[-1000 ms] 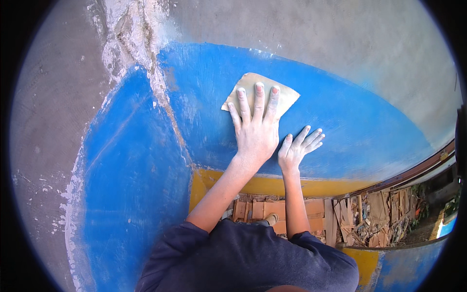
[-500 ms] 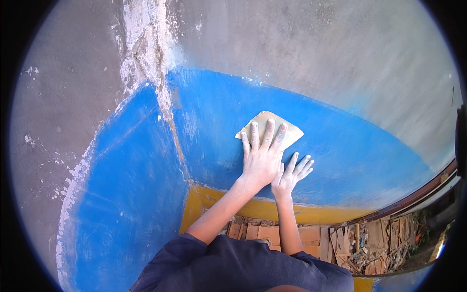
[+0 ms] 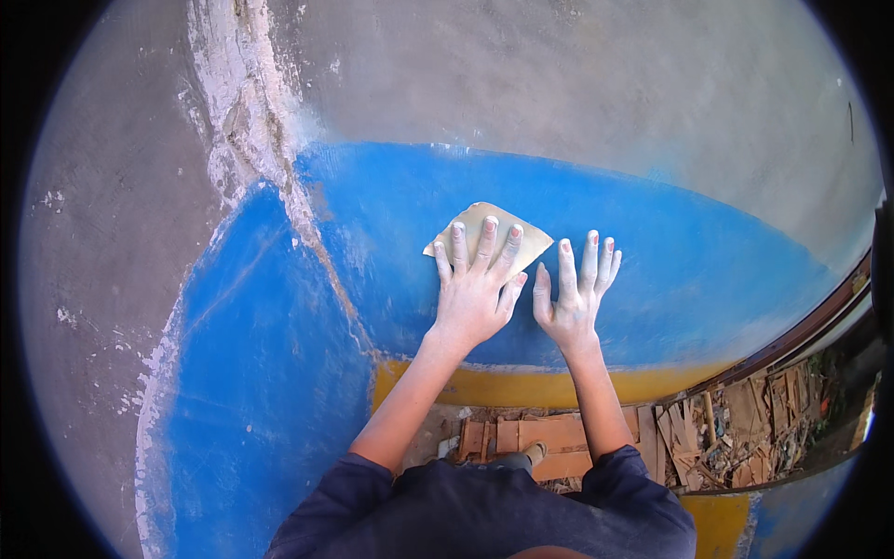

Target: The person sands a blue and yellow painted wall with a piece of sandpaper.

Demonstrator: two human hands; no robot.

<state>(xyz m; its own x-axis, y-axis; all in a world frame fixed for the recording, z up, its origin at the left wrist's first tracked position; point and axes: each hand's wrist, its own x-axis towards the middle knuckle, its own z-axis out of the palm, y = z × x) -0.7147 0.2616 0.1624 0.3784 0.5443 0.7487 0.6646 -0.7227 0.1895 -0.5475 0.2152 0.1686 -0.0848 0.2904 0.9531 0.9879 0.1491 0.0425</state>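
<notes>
My left hand presses a pale beige sheet of sandpaper flat against the blue painted wall. Its fingers are spread over the sheet, holding it there, and the thumb points toward the sheet's lower right edge. The sandpaper's underside is hidden. Just to the right, my right hand rests against the same blue paint, fingers stretched out and nothing in it. White dust coats both hands.
A rough, cracked white strip runs down the wall's corner. Grey wall lies above the blue, and a yellow band below. Broken boards and debris cover the ground at lower right, near a shoe.
My left hand and the sandpaper have shifted slightly left and up in the picture. My right hand has moved up and away from the left one. The view has shifted too.
</notes>
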